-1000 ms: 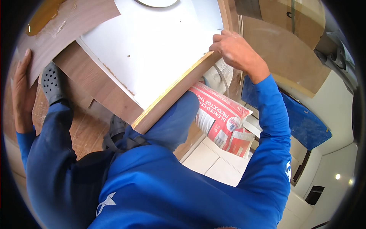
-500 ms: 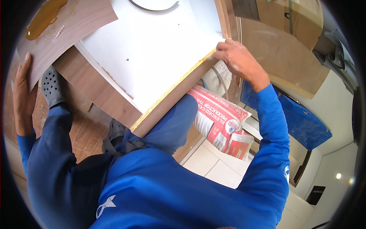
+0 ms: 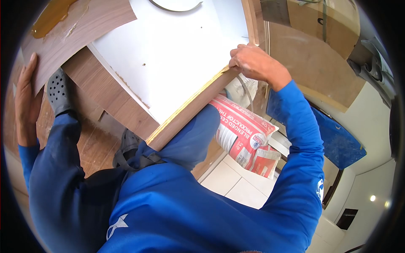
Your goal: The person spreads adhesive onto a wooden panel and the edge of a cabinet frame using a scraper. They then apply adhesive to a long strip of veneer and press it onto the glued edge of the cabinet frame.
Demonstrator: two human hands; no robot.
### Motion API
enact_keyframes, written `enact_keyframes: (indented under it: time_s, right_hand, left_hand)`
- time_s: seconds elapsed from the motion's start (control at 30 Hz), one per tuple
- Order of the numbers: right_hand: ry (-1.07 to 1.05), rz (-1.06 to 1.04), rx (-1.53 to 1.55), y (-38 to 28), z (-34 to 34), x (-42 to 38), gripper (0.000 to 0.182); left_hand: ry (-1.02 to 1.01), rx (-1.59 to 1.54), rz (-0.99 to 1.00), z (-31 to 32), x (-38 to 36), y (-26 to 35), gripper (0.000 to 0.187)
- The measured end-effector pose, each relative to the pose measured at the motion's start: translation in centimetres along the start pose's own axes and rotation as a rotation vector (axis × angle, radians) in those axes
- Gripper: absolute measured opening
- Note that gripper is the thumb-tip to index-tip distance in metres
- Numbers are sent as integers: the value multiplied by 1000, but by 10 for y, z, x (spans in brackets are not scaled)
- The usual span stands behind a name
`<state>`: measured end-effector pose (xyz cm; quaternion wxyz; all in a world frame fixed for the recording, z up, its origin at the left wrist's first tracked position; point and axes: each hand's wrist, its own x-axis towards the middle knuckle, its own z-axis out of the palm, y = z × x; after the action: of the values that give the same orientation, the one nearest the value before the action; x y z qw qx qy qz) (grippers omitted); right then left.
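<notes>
A wood-grain laminate sheet [image 3: 99, 19] lies at upper left with a puddle of amber glue [image 3: 50, 19] on it. My left hand [image 3: 28, 95] holds the sheet's near-left edge, some of its fingers hidden beneath. A white-lined wooden cabinet box [image 3: 164, 55] rests in front of me, one corner over my leg. Yellow glue [image 3: 187, 103] coats its right-hand edge. My right hand [image 3: 255, 63] is closed at the far end of that edge, fingertips pinched against it. Whatever it may be holding is hidden by the fingers.
A curved thin strip [image 3: 177, 9] lies inside the box. Right of my knee stands a red-and-white cement bag [image 3: 244, 135]. Farther right are a blue board [image 3: 337, 139] and a large brown panel [image 3: 308, 63]. My grey clog [image 3: 58, 90] is under the sheet.
My right hand has slid a little along the glued edge toward me. My left hand stays on the sheet. The whole view has shifted slightly.
</notes>
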<state>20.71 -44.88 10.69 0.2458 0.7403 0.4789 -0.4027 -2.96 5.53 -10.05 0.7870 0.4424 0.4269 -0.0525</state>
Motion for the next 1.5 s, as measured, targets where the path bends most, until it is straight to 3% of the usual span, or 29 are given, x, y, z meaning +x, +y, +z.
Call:
enact_keyframes:
  time_s: [0.07,0.1,0.17,0.37,0.53,0.67,0.77,0.83,1.2,1.3,1.4,1.47,1.5]
  right_hand:
    - [-32,-30,-6,-9,-18,-3,20]
    - [62,-12,-24,-15,-30,-3,20]
    - [158,-26,-24,-27,-39,1,20]
    - [206,-134,46,-65,-5,3,16]
    - [147,-121,38,-85,14,4,14]
    - [60,-88,133,-91,-3,-11,17]
    - [109,-160,118,-83,-24,-17,13]
    - [190,-44,32,-76,-31,-14,15]
    - [5,-117,2,-74,3,34,20]
    - [-45,-129,17,-73,-7,36,19]
    - [-226,-74,122,-80,-36,30,18]
    - [93,-145,37,-85,-48,25,22]
    - [97,-160,44,-90,-45,27,22]
  left_hand:
    - [-51,-9,-18,-7,7,-2,37]
    - [-47,-9,-22,1,2,-2,37]
    - [-55,49,239,17,-20,-1,36]
    - [-14,-93,42,13,-8,4,35]
    - [18,-88,76,24,-17,6,35]
    - [-1,-79,91,25,-20,6,34]
    - [-17,-94,70,24,-17,6,35]
    - [-12,-104,53,23,-15,4,35]
    - [-19,-32,55,27,-22,8,37]
    - [14,-36,74,30,-22,9,37]
    - [2,-48,84,31,-22,8,36]
    - [-30,-80,84,32,-24,9,36]
    - [-16,-71,82,30,-25,10,36]
